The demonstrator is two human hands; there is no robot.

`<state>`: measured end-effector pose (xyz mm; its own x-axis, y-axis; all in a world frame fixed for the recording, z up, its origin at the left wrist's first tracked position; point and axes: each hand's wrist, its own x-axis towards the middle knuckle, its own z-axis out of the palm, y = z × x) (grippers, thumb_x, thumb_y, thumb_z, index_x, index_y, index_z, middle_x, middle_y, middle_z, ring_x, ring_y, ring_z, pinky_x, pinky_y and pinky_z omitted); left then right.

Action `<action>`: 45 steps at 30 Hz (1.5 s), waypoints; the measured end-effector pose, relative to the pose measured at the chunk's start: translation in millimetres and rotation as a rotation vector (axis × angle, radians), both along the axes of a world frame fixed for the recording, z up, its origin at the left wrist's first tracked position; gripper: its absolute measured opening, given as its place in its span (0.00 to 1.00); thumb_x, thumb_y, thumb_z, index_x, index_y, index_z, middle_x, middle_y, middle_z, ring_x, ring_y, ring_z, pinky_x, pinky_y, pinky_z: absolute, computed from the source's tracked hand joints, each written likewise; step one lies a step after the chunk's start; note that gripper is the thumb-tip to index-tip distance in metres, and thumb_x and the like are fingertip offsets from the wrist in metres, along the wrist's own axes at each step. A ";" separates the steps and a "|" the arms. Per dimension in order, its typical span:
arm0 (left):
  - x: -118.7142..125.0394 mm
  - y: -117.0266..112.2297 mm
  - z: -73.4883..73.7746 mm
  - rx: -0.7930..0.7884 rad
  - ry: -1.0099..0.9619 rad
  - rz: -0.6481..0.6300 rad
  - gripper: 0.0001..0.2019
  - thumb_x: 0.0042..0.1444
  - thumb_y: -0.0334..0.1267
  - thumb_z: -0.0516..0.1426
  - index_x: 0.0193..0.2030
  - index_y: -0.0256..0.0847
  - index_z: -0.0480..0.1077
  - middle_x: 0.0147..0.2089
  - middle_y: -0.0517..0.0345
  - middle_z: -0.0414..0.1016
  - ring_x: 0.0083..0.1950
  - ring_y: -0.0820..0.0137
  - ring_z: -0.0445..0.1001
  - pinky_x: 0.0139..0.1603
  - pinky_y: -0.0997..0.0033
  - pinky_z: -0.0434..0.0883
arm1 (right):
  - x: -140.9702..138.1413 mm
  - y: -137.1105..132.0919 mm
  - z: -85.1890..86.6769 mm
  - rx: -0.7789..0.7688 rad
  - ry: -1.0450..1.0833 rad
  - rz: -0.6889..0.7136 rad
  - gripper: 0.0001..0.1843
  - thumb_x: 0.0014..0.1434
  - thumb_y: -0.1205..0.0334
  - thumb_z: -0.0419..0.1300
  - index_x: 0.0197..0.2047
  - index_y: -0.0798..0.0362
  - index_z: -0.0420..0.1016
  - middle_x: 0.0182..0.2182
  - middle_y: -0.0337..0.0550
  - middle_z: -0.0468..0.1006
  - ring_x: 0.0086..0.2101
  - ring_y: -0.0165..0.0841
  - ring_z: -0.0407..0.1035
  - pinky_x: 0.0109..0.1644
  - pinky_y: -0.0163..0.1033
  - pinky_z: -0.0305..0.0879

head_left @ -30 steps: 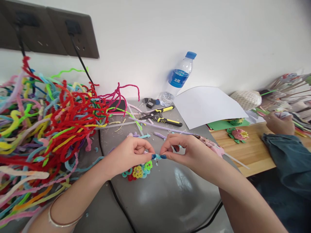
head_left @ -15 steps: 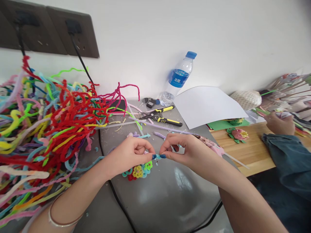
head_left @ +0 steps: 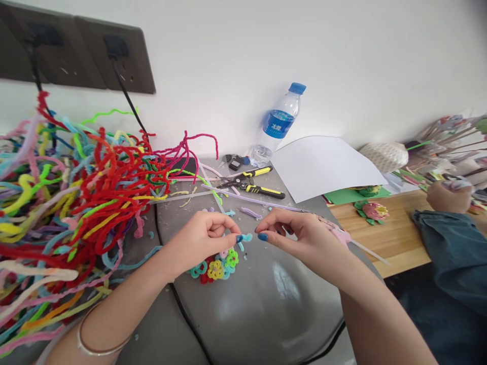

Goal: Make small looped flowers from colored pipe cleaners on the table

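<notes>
Between the thumb and index finger of my left hand [head_left: 207, 241] is pinched a short light-blue pipe cleaner piece [head_left: 247, 236], its fuzzy end sticking out to the right. Just to the right, my right hand [head_left: 289, 230] has its thumb and index finger apart, with nothing between them and a small gap to the blue piece. Below my left hand lies a cluster of small pipe cleaner flowers [head_left: 215, 268] in red, yellow, green and blue, partly covered by that hand.
A big heap of coloured pipe cleaners [head_left: 114, 187] covers the left. Behind my hands lie yellow-black pliers [head_left: 258, 185], a water bottle [head_left: 281, 121] and white paper [head_left: 327, 167]. A co-worker's sleeve [head_left: 445, 248] is at right, near a pink paper-like flower [head_left: 375, 212].
My right hand has let go of the light-blue pipe cleaner and moved slightly right, its fingers parting. My left hand still holds the piece. The co-worker's hand has shifted right.
</notes>
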<state>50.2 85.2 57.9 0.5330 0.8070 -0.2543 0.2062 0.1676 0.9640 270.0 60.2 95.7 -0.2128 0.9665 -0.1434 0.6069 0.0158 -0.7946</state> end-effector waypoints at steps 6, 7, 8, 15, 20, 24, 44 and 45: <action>-0.7 0.7 -1.2 -0.007 -0.004 -0.015 0.04 0.55 0.36 0.59 0.32 0.38 0.74 0.19 0.74 0.43 0.20 0.80 0.47 0.24 0.80 0.63 | -9.2 -0.8 -3.4 -0.003 0.025 0.037 0.05 0.58 0.62 0.61 0.31 0.50 0.78 0.30 0.39 0.77 0.33 0.33 0.67 0.35 0.37 0.60; -0.7 0.9 -1.3 -0.006 -0.002 -0.015 0.05 0.55 0.36 0.59 0.32 0.38 0.74 0.19 0.74 0.43 0.20 0.80 0.48 0.23 0.80 0.62 | -9.6 -0.8 -3.3 -0.006 0.027 0.038 0.05 0.58 0.62 0.62 0.31 0.50 0.78 0.30 0.39 0.77 0.32 0.33 0.67 0.35 0.37 0.60; -0.6 0.9 -1.3 -0.003 -0.002 -0.015 0.05 0.55 0.37 0.59 0.32 0.39 0.74 0.19 0.74 0.43 0.20 0.80 0.48 0.23 0.80 0.62 | -9.9 -0.7 -3.0 -0.010 0.030 0.039 0.05 0.58 0.62 0.62 0.31 0.50 0.78 0.30 0.39 0.77 0.32 0.33 0.66 0.34 0.37 0.59; 0.4 0.4 0.5 0.011 0.001 -0.008 0.05 0.55 0.37 0.59 0.31 0.38 0.74 0.19 0.73 0.43 0.20 0.80 0.48 0.22 0.80 0.60 | -10.7 -1.1 -3.1 -0.003 0.051 0.055 0.06 0.59 0.64 0.60 0.31 0.50 0.77 0.29 0.38 0.76 0.32 0.32 0.64 0.34 0.37 0.58; 0.3 0.5 0.1 0.022 0.011 -0.018 0.05 0.55 0.37 0.59 0.32 0.38 0.74 0.19 0.73 0.44 0.20 0.79 0.47 0.23 0.80 0.61 | -10.4 -0.6 -3.2 0.010 0.041 0.033 0.04 0.59 0.63 0.61 0.34 0.50 0.78 0.29 0.37 0.76 0.32 0.32 0.65 0.35 0.37 0.59; -0.2 0.2 -0.7 0.018 0.004 -0.017 0.06 0.55 0.38 0.59 0.32 0.38 0.74 0.20 0.73 0.43 0.20 0.79 0.47 0.23 0.80 0.61 | -11.0 -0.4 -1.5 0.025 0.024 0.057 0.05 0.59 0.65 0.61 0.31 0.50 0.78 0.30 0.38 0.77 0.32 0.32 0.65 0.36 0.37 0.60; -0.9 -0.6 1.7 0.015 -0.005 -0.018 0.06 0.56 0.39 0.59 0.32 0.40 0.74 0.20 0.73 0.43 0.21 0.78 0.48 0.25 0.79 0.65 | -16.8 -4.9 -1.7 0.092 0.065 0.034 0.07 0.58 0.67 0.59 0.29 0.50 0.74 0.27 0.38 0.72 0.31 0.33 0.63 0.35 0.38 0.59; -1.0 -0.7 1.5 0.014 -0.006 -0.016 0.06 0.56 0.39 0.59 0.32 0.40 0.74 0.20 0.72 0.43 0.21 0.78 0.48 0.25 0.78 0.65 | -17.0 -5.3 -2.2 0.095 0.069 0.028 0.07 0.58 0.67 0.59 0.29 0.50 0.74 0.27 0.38 0.72 0.31 0.33 0.63 0.35 0.38 0.59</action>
<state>49.3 84.5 59.4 0.5472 0.8018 -0.2403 0.2033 0.1512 0.9674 253.0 54.9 93.6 -0.2460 0.9686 -0.0353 0.5492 0.1093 -0.8285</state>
